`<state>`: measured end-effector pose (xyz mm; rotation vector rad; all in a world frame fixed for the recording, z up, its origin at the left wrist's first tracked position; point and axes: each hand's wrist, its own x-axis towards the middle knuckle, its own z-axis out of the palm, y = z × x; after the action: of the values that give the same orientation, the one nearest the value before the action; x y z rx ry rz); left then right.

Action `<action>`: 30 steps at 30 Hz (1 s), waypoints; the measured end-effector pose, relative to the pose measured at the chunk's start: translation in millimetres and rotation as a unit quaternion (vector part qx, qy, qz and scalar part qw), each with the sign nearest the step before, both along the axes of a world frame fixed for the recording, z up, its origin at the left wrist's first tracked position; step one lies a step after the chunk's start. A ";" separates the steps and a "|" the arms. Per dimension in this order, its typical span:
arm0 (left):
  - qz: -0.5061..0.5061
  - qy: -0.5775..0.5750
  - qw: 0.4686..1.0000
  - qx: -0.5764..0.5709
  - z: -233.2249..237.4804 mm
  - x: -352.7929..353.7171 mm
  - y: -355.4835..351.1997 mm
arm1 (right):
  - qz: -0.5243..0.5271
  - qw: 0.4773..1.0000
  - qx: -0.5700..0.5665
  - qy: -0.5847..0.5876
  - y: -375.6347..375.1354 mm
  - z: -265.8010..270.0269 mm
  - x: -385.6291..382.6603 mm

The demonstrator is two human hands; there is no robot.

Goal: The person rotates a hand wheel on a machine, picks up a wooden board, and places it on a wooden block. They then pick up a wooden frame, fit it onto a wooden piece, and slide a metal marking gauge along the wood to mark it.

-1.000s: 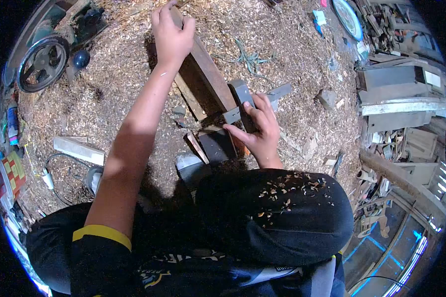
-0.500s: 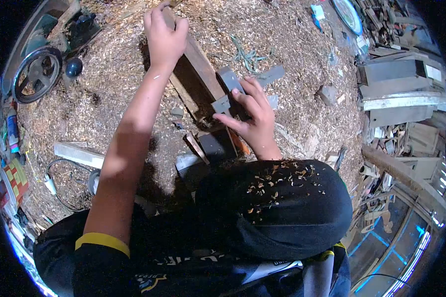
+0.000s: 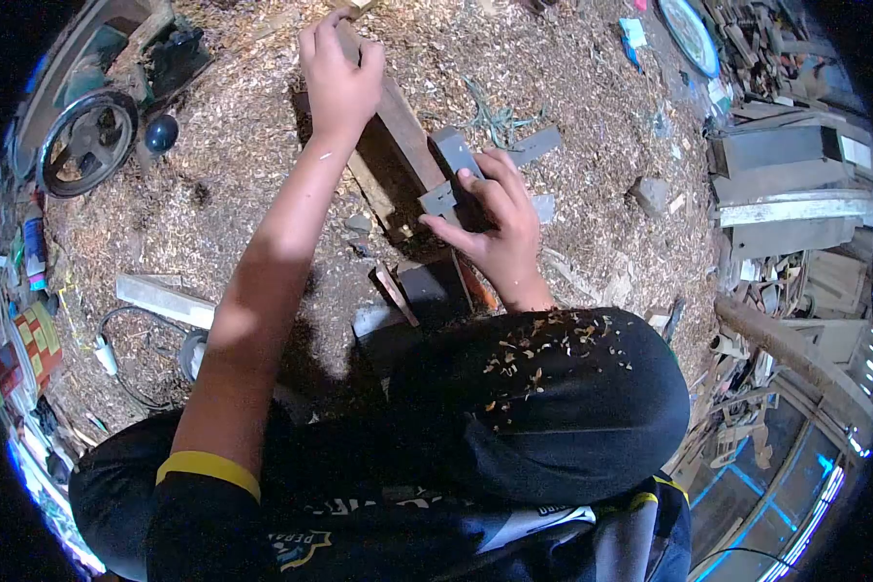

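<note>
A long brown wooden beam [image 3: 407, 136] lies slanted over a floor of wood shavings. My left hand [image 3: 338, 82] grips its far end from above. Lower down, my right hand [image 3: 495, 228] holds a grey hand plane [image 3: 451, 175] pressed against the beam's near part. A darker wooden block [image 3: 432, 286] sits under the beam's near end. My dark trouser knee [image 3: 553, 398] below is sprinkled with shavings.
A black wheel [image 3: 85, 141] and a dark ball [image 3: 161, 133] lie at the upper left. A pale wood offcut [image 3: 165, 301] and a cable [image 3: 116, 354] lie at the left. Stacked boards and scrap [image 3: 786, 184] crowd the right side. A teal cord [image 3: 490, 116] rests on the shavings.
My right hand has slid the plane up along the beam, away from me, between a second ago and half a second ago. My left hand has kept its grip on the far end.
</note>
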<state>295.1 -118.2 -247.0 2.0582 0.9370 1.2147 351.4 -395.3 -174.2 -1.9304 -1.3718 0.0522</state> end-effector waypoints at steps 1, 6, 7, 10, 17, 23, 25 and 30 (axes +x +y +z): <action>0.000 -0.002 1.000 0.002 1.8 -0.1 0.6 | 0.002 1.000 0.003 -0.011 -0.3 0.0 -0.8; -0.032 -0.019 0.996 -0.079 10.4 -5.0 -1.2 | 0.010 1.000 -0.005 -0.010 -15.1 4.4 -4.0; -0.032 -0.018 0.996 -0.079 10.5 -5.3 -2.2 | 0.006 1.000 -0.010 -0.015 -24.4 6.3 -5.7; -0.025 -0.031 0.997 -0.073 5.7 -1.4 -2.0 | -0.001 1.000 -0.020 -0.002 -44.2 4.3 -8.3; -0.003 -0.014 1.000 0.016 -1.0 1.2 1.2 | -0.006 1.000 0.006 0.018 22.8 2.8 2.6; -0.015 -0.035 0.999 -0.026 8.6 -1.3 -2.5 | 0.001 1.000 0.026 -0.002 15.2 -4.4 2.4; -0.032 -0.056 0.995 -0.082 4.0 -3.5 -3.9 | 0.005 1.000 0.012 -0.012 1.7 0.3 -0.9; -0.015 -0.033 0.999 -0.023 1.6 -4.3 0.5 | 0.009 1.000 -0.020 -0.002 -33.4 8.1 -7.7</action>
<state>290.8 -117.8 -245.4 1.9767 0.8915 1.2259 343.7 -428.7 -166.1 -1.9529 -1.4009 0.0855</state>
